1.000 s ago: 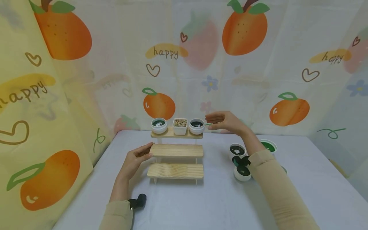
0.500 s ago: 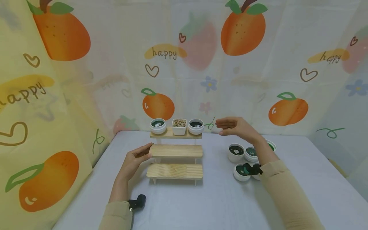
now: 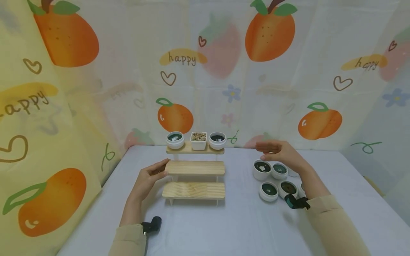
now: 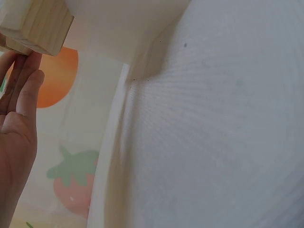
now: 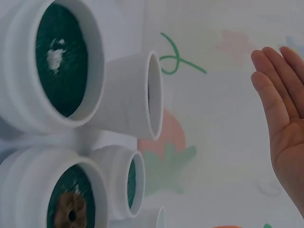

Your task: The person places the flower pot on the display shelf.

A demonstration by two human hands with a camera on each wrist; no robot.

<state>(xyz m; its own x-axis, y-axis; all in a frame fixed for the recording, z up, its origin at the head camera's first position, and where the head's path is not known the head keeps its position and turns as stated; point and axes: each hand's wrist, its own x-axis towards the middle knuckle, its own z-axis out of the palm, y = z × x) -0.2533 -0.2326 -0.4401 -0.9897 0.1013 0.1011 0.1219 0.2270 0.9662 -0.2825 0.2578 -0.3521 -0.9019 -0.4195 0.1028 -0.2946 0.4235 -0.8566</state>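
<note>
The person's left hand [image 3: 148,177] touches the left end of a stepped stand of three pale wooden planks [image 3: 195,168], at the middle plank. Its grip is relaxed, with the fingers nearly straight and the thumb set apart below them; the left wrist view shows fingertips against the wood. The stand is left of centre on a white worktop [image 3: 198,227].

On its top plank sit three white vessels in a row: a round pot with green contents [image 3: 175,140], a square bowl of beige grainy pieces [image 3: 198,141] and a round pot with dark contents [image 3: 217,141].

The right hand [image 3: 278,151] hovers near a cluster of round white pots with green and dark fillings [image 3: 268,192] to the right of the stand. Its grip is apart, fingers extended side by side. The right forearm hides part of the cluster.

Both arms wear beige sleeves [image 3: 336,224]. Behind the worktop hangs a pale cloth printed with oranges, hearts and "happy" [image 3: 272,81].
</note>
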